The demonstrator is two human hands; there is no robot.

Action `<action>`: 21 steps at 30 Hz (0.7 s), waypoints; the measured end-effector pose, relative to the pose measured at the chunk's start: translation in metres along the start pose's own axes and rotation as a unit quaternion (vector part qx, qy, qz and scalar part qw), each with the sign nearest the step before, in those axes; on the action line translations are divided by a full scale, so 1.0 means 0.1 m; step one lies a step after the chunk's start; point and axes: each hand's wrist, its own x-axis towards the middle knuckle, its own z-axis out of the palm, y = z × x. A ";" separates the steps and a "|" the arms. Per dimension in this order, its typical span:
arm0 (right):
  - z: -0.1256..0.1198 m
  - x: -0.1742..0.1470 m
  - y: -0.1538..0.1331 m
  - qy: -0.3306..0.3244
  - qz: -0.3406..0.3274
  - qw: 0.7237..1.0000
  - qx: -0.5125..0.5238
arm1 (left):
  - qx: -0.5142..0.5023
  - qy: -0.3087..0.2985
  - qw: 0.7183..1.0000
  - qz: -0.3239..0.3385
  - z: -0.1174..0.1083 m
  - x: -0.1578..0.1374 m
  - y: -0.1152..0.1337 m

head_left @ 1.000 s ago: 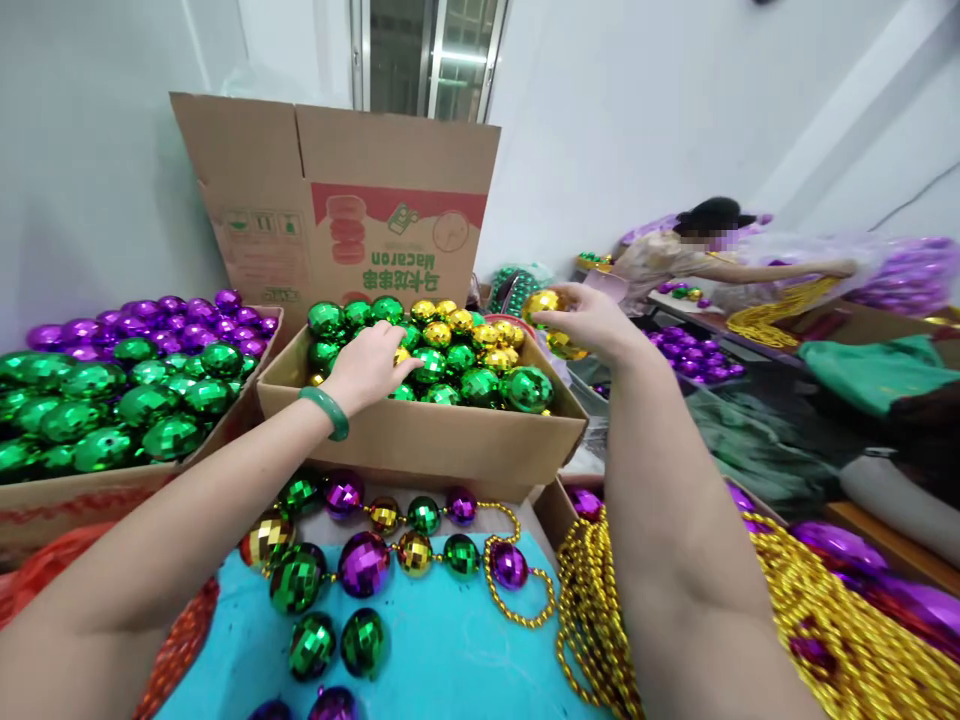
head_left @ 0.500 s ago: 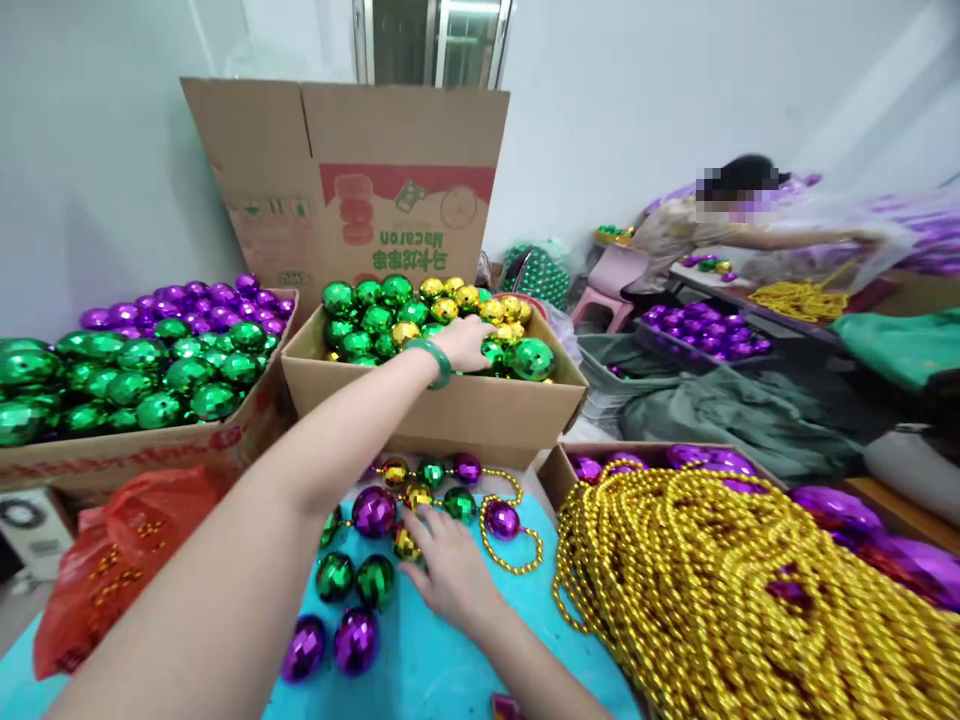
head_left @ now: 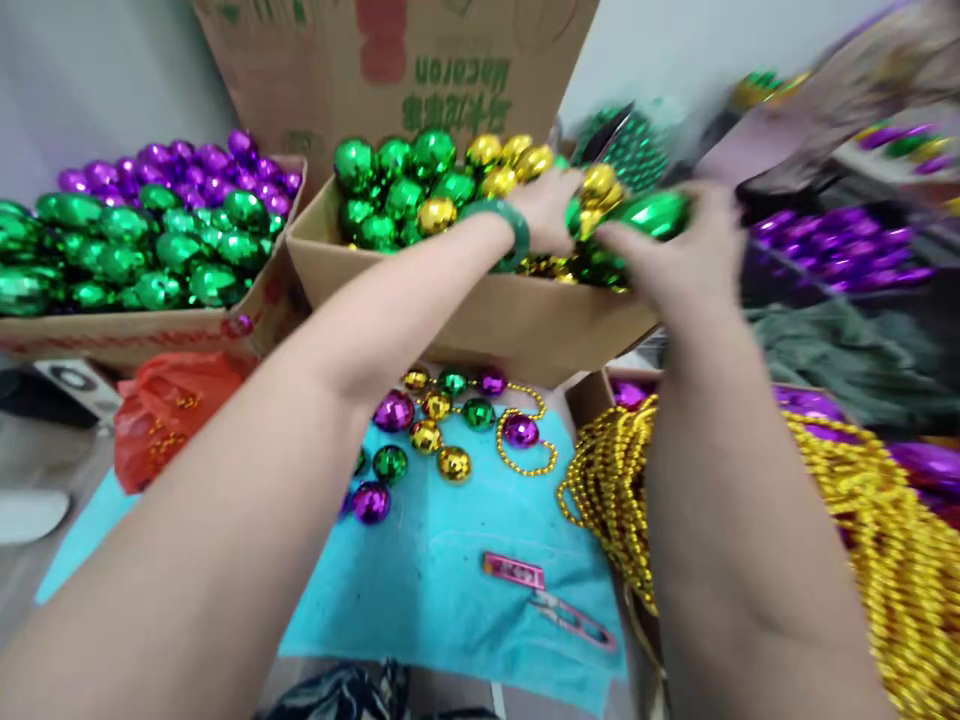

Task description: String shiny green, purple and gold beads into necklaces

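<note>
My left hand [head_left: 551, 210], with a green bangle [head_left: 517, 235] at its wrist, reaches into an open cardboard box [head_left: 480, 310] of shiny green and gold balls. Its fingers are hidden among the balls. At the box's right end, my right hand [head_left: 697, 255] has thumb and fingers around a large green ball [head_left: 654, 214]; motion blurs it. Below the box, on a blue cloth [head_left: 442, 570], lie loose faceted balls, among them a gold ball [head_left: 454, 464] and a purple ball [head_left: 371, 502]. A gold bead string [head_left: 517, 468] curves around another purple ball [head_left: 521, 430].
Pink-handled thread snips [head_left: 574, 620] and a small pink case [head_left: 514, 570] lie on the cloth. Gold bead strands [head_left: 892, 560] heap at right. At left stand a box [head_left: 172, 325] of purple and green balls and a red plastic bag [head_left: 169, 420]. A person's sleeve [head_left: 847, 110] shows behind.
My right hand has left the balls on the cloth and risen to the large green ball in the box. My left hand stays in the box, now further right. The view has tilted down.
</note>
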 end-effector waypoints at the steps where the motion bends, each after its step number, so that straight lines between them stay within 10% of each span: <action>1: -0.07 -0.10 -0.04 0.021 -0.028 0.999 0.021 | 0.018 0.019 1.000 0.013 -0.13 -0.13 -0.01; 5: -0.19 -0.72 -0.21 -0.056 -0.176 0.971 0.153 | 0.149 0.048 0.980 0.126 -0.64 -1.14 -0.09; 8: 0.05 -1.41 -0.47 -0.183 -0.224 0.934 0.208 | 0.036 0.069 0.995 0.058 -0.62 -2.29 -0.25; 14: 1.09 -2.59 -1.26 -0.348 -0.324 0.847 0.237 | -0.038 0.169 0.941 -0.290 0.60 -4.23 -0.76; 21: 1.53 -3.10 -1.59 -0.387 -0.357 0.844 0.099 | -0.049 0.211 0.914 -0.343 1.48 -4.76 -1.09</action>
